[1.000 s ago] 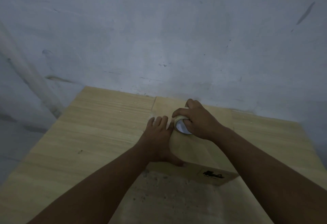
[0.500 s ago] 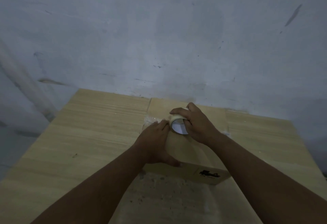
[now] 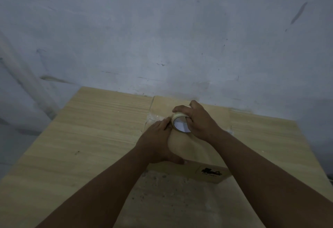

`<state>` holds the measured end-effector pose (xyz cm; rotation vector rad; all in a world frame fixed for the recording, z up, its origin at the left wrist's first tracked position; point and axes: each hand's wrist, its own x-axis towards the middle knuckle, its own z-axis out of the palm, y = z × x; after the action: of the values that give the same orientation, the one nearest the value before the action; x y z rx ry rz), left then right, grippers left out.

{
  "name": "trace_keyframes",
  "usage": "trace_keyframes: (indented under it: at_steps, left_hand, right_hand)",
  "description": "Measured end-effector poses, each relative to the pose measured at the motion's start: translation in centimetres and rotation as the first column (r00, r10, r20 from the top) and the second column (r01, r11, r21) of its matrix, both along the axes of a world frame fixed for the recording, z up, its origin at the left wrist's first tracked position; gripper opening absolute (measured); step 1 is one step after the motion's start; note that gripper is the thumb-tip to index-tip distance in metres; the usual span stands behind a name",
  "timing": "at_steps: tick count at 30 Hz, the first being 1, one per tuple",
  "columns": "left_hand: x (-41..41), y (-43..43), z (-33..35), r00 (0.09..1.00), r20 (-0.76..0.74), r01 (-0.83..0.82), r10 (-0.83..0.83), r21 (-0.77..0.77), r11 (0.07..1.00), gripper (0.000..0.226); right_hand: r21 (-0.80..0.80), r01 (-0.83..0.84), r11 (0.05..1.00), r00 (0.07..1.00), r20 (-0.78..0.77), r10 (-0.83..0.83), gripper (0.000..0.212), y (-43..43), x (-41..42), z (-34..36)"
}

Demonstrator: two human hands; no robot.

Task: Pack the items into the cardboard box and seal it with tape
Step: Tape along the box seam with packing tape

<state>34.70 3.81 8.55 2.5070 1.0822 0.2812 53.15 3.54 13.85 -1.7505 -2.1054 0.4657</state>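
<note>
Two hands of mine are on top of the box (image 3: pixel 191 148), which sits closed on the table (image 3: pixel 86 137), up by the wall (image 3: pixel 162 38). My left hand (image 3: pixel 158 141) lies flat on the box's top near its left edge, fingers straight and together, thumb hooked over the near edge. Its fingertips reach just beside the tape (image 3: pixel 180 124), a pale roll standing on edge on the box top. My right hand (image 3: pixel 200 122) is curled round the roll from the right, with fingers over its rim. Further right, a black mark (image 3: pixel 211 172) shows on the box's near side.
</note>
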Motion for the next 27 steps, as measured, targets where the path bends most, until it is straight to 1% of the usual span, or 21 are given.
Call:
trace_keyframes:
  at_steps: [2,4,5,7,9,13,16,21,27]
  left_hand:
    - [-0.1,0.2,0.0,0.999,-0.027,-0.027,0.025,-0.044,0.999,0.138]
    - [0.1,0.2,0.2,0.999,-0.032,-0.039,0.037,-0.072,0.997,0.143]
    - [0.0,0.1,0.4,0.999,-0.035,-0.038,0.036,-0.079,0.996,0.144]
    - [0.1,-0.2,0.7,0.998,-0.054,-0.039,0.034,-0.092,0.995,0.140]
    - [0.1,-0.4,1.1,0.997,-0.066,-0.042,0.036,-0.085,0.995,0.136]
    - [0.1,-0.6,1.5,0.995,-0.094,-0.051,0.043,-0.090,0.995,0.136]
    - [0.0,-0.6,1.4,0.991,-0.120,-0.064,0.054,-0.081,0.995,0.138]
    - [0.1,-0.3,1.0,0.988,-0.148,-0.030,0.033,0.024,0.999,0.137]
    - [1.1,0.3,0.9,0.967,-0.255,0.022,0.017,0.151,0.988,0.133]
  right_hand:
    - [-0.006,-0.041,0.999,0.998,0.050,0.041,0.052,0.2,0.4,0.1]
    - [-0.015,-0.072,0.997,0.989,0.131,0.074,0.046,0.3,0.7,0.2]
    - [-0.014,-0.084,0.996,0.981,0.173,0.085,0.046,0.3,0.8,0.3]
    - [-0.009,-0.091,0.996,0.968,0.232,0.091,0.049,0.3,0.9,0.5]
    - [-0.014,-0.097,0.995,0.962,0.256,0.097,0.051,0.3,0.7,0.7]
    - [-0.049,-0.093,0.994,0.956,0.274,0.103,0.055,0.9,1.0,0.7]
    - [-0.020,-0.130,0.991,0.947,0.293,0.130,0.053,0.8,2.2,0.6]
    - [0.004,-0.136,0.991,0.953,0.273,0.130,0.053,0.4,2.6,0.6]
    - [0.045,-0.126,0.991,0.968,0.225,0.113,0.048,0.2,2.5,0.2]
